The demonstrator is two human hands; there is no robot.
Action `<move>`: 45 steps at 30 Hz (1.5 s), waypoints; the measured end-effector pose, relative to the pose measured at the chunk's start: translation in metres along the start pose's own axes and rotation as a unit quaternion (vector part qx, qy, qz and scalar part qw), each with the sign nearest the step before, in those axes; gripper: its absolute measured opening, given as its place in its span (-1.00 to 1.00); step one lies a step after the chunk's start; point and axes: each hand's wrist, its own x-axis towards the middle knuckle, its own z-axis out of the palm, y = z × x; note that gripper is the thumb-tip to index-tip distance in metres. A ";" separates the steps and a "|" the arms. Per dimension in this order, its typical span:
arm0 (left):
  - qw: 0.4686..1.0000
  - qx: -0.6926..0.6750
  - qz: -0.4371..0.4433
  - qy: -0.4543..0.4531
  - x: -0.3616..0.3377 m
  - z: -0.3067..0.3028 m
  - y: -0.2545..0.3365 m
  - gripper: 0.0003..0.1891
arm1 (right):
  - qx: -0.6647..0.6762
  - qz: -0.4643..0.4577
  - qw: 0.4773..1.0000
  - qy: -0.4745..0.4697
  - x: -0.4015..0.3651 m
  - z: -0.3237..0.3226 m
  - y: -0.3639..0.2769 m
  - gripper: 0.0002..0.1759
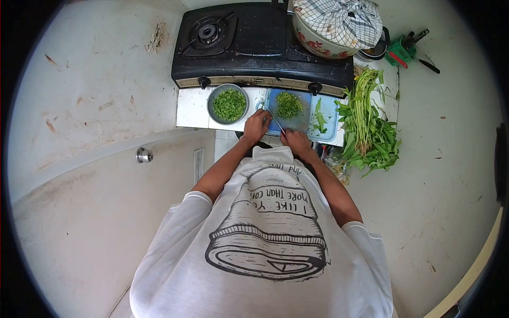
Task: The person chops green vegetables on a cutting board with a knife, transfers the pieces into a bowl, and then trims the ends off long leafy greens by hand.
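Note:
My right hand (297,141) is closed around the dark red handle of a knife (277,123), its blade slanting up and left over the near left part of a blue cutting board (304,126). Close to the blade's tip, at the board's left edge, is my left hand (257,126) with its fingers curled together; I cannot tell what they hold. A small heap of chopped greens (289,105) lies on the board beyond the knife. Left of my hands stands a grey bowl (211,112) holding more chopped greens (229,104).
Some loose leaves (319,117) lie on a light blue tray (331,128) at the board's right. Long-stemmed leafy greens (366,122) hang over the counter's right end. Behind is a black gas stove (260,32) with a cloth-covered pot (318,45). A green utensil basket (401,53) is at upper right.

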 end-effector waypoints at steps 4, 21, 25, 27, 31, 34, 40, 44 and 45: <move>1.000 0.003 0.003 0.000 -0.001 0.003 -0.001 -0.92 | 0.008 -0.007 1.000 0.022 0.006 0.003 -0.002 -0.54; 1.000 -0.011 0.006 0.009 0.001 0.002 -0.005 -0.94 | -0.001 0.019 1.000 -0.018 -0.004 -0.004 0.000 -0.52; 1.000 0.003 -0.001 0.004 0.003 0.005 -0.007 -0.94 | 0.007 0.009 1.000 -0.021 -0.002 -0.003 0.000 -0.53; 1.000 0.005 -0.013 0.001 0.002 0.003 -0.004 -0.94 | 0.009 0.008 1.000 -0.023 -0.001 -0.003 -0.001 -0.53; 1.000 -0.004 -0.018 -0.008 0.002 0.004 -0.004 -0.93 | 0.017 0.000 1.000 -0.006 0.008 0.003 0.000 -0.54; 1.000 -0.010 -0.016 -0.004 0.002 0.002 -0.004 -0.93 | 0.009 0.005 1.000 -0.006 0.009 0.004 -0.002 -0.54; 0.998 -0.050 -0.021 0.024 0.004 0.003 -0.002 -0.94 | -0.001 0.033 0.999 -0.011 0.002 -0.002 -0.001 -0.51; 0.997 -0.064 -0.004 0.036 0.004 0.006 -0.008 -0.94 | 0.015 0.028 0.999 -0.012 0.004 0.000 0.002 -0.50; 0.998 -0.062 -0.006 0.032 0.005 0.006 -0.008 -0.95 | 0.007 0.026 1.000 -0.013 0.003 -0.001 0.001 -0.51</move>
